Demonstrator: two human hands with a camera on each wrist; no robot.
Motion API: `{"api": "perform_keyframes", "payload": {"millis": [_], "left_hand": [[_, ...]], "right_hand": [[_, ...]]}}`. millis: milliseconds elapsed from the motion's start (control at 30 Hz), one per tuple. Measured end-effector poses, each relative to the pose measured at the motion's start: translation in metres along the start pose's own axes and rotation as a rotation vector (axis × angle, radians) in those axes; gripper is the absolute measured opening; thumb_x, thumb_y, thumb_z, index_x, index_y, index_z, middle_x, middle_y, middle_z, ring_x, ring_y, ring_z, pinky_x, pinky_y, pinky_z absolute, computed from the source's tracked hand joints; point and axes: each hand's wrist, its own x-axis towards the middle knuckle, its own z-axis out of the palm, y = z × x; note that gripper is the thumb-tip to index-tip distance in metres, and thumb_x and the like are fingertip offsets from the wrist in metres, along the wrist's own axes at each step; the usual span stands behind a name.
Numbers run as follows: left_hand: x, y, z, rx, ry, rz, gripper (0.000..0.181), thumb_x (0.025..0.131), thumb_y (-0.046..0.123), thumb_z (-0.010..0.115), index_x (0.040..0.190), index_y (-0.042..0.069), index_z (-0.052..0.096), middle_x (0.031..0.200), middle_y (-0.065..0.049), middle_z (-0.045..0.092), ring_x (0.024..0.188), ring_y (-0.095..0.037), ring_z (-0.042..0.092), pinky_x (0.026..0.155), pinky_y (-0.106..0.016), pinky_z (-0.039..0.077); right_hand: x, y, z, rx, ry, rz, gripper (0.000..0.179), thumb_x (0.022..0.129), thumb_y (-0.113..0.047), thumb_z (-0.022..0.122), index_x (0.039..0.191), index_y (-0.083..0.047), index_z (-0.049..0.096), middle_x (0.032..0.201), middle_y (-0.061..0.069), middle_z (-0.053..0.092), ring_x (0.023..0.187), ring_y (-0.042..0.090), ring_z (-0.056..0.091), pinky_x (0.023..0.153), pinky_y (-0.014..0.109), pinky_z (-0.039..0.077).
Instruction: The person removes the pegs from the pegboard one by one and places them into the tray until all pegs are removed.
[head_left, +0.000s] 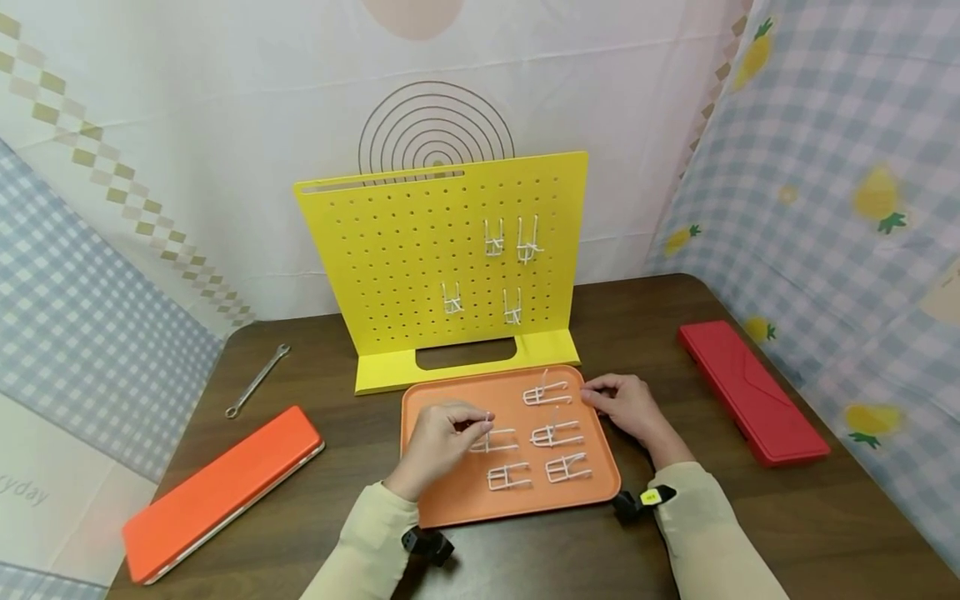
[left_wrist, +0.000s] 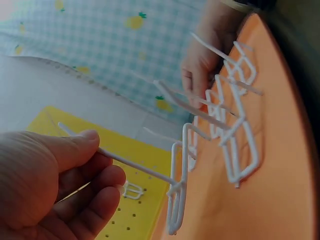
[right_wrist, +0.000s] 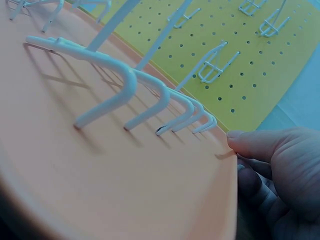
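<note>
My left hand (head_left: 442, 442) pinches the straight prong of a white wire pegboard hook (head_left: 495, 442) between thumb and fingers; in the left wrist view this hook (left_wrist: 177, 200) points away from the fingertips. Several more white hooks (head_left: 555, 434) lie on an orange tray (head_left: 450, 500), their prongs sticking up. My right hand (head_left: 626, 404) grips the tray's right rim, thumb on top and fingers curled below, as the right wrist view shows of the hand (right_wrist: 285, 175). Behind the tray stands a yellow pegboard (head_left: 405, 267) with several hooks (head_left: 528, 242) hanging in its right half.
An orange case (head_left: 225, 492) lies on the dark wooden table (head_left: 555, 558) at the left, with a wrench (head_left: 257, 382) behind it. A red case (head_left: 753, 392) lies at the right. Patterned curtains (head_left: 825, 167) surround the table's back and sides.
</note>
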Motion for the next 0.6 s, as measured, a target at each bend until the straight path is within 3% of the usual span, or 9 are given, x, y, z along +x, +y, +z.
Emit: {"api": "perform_keyframes", "payload": {"millis": [600], "left_hand": [[0.0, -0.007, 0.015, 0.042, 0.013, -0.015, 0.011, 0.089, 0.015, 0.07, 0.093, 0.008, 0.078, 0.089, 0.005, 0.072, 0.079, -0.003, 0.066, 0.067, -0.022, 0.053]], "right_hand": [[0.0, 0.0, 0.002, 0.005, 0.008, -0.038, 0.022, 0.088, -0.029, 0.072, 0.101, -0.012, 0.075, 0.097, 0.005, 0.07, 0.084, 0.018, 0.059, 0.068, 0.031, 0.05]]}}
